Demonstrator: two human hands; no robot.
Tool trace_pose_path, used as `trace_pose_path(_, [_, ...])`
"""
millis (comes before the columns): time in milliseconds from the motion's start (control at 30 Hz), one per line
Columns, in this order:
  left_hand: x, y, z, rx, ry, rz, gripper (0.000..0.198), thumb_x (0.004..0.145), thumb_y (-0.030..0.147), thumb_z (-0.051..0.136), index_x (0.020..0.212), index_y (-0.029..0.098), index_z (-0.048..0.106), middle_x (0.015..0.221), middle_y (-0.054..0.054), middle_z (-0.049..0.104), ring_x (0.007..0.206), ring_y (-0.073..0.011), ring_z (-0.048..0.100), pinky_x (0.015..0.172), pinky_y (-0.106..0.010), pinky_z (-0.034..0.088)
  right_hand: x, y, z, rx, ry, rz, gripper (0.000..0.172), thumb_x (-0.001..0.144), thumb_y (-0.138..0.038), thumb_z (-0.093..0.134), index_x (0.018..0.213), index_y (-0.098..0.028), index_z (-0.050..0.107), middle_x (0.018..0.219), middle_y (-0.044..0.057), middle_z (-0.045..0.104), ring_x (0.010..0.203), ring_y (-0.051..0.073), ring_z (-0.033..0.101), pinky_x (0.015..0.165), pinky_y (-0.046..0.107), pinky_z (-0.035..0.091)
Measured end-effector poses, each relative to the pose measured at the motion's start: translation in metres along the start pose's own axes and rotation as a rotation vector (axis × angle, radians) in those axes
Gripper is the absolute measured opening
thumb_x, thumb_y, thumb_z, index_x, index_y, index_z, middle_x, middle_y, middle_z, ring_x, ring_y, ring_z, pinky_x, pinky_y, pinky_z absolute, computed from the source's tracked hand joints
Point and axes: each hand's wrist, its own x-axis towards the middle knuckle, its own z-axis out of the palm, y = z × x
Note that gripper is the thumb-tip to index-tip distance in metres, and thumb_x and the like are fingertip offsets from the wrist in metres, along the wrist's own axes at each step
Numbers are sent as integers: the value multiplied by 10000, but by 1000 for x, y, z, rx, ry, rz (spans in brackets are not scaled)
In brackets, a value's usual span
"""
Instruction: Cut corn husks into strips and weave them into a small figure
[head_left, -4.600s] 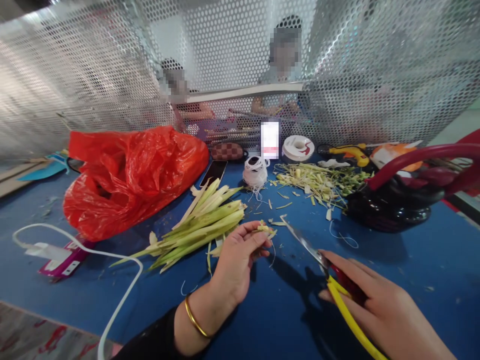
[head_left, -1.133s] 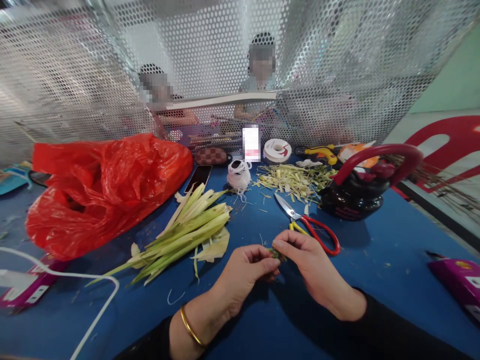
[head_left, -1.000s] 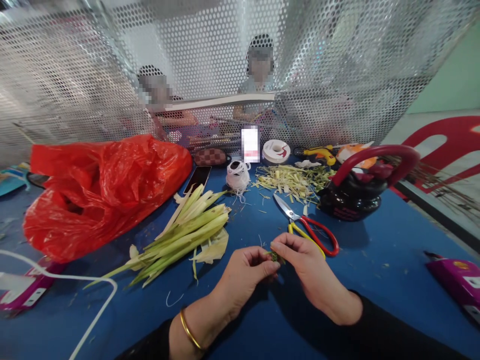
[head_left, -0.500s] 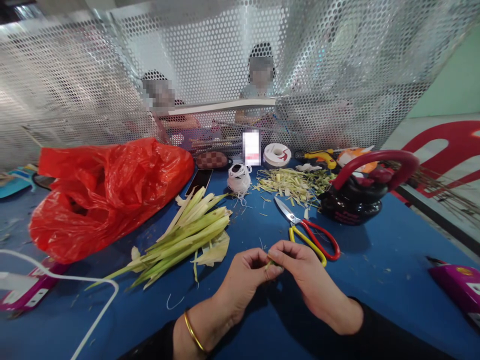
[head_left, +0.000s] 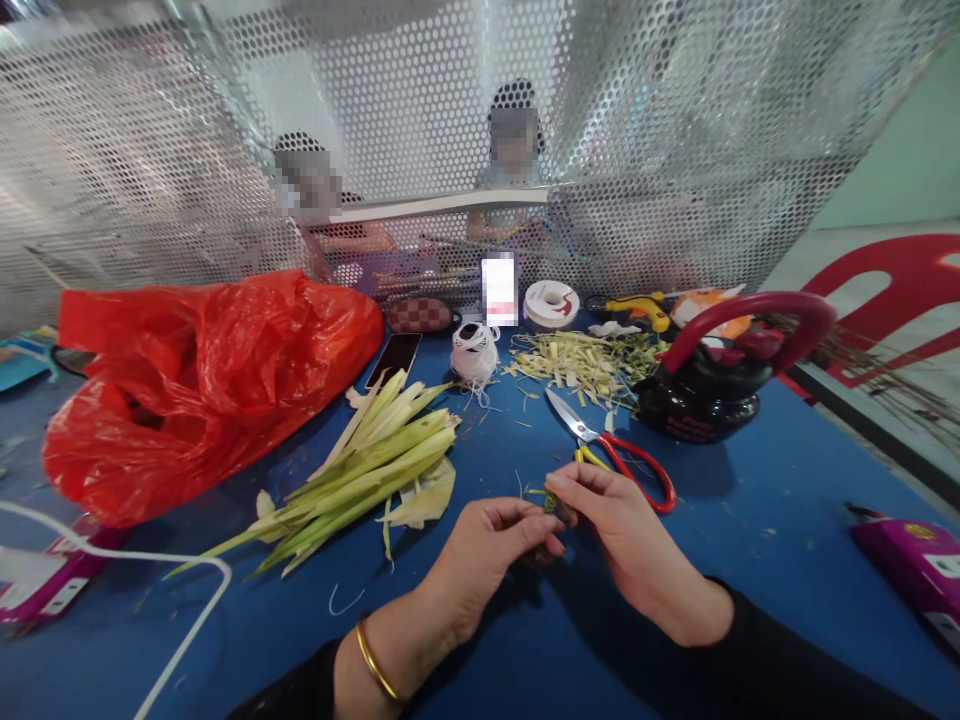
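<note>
— Left hand [head_left: 491, 548]?
— Its fingertips pinch a small green piece [head_left: 551, 503]. The right hand [head_left: 626, 530] pinches it too (over the blue table [head_left: 750, 480]), scissors [head_left: 611, 452] lying just beyond.

Red plastic bag [head_left: 210, 380]: you have it crumpled on the left of the blue table [head_left: 757, 520].
Leaf stalks [head_left: 360, 465]: pale green bundle, mid-table, just beside your bag.
Scissors [head_left: 607, 450]: red and yellow handles, blades towards the far edge.
Thread spool [head_left: 475, 352]: white, near the far edge, beside a dark phone [head_left: 395, 358].
Clippings [head_left: 585, 362]: heap right of the spool.
Basket [head_left: 709, 405]: black, red handle, touching the clippings' right end.
Magenta box [head_left: 911, 560]: at your right edge.
White cable [head_left: 187, 600]: near left corner.
</note>
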Motion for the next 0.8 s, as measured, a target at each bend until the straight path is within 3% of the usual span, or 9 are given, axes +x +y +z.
trace_pose_path(200, [2,-2,1,19,48,56,303,579,373,859,577,147,658,582,-21,645,581,-120,555,638,-250,427,-3,1,3,32,-32,36,333,656,-440,806,580,-177,617,532,-41,517,514,97,399,505,252,319])
trace_pose_path(433, [4,-4,-2,63,177,194,197,596,277,839,673,169,693,670,-19,689,631,-134,587,630,-247,447,-5,-5,4,-72,30,-76,324,646,-438,805,565,-183,622,546,-37,527,543,106,426,537,256,356])
trace_pose_path(600, [1,-2,-3,266,324,322,73,680,223,774,660,183,716,653,-12,685,633,-144,578,649,-257,458,-6,-2,6,-187,39,-127,284,684,-437,768,619,-182,662,570,-24,559,550,116,447,524,256,370])
trace_pose_path(800, [2,-4,-2,309,331,328,88,699,236,750,658,176,700,662,-15,679,655,-155,576,667,-266,451,-7,2,7,-227,77,-133,243,688,-397,753,620,-181,665,582,-17,586,559,122,486,537,256,402])
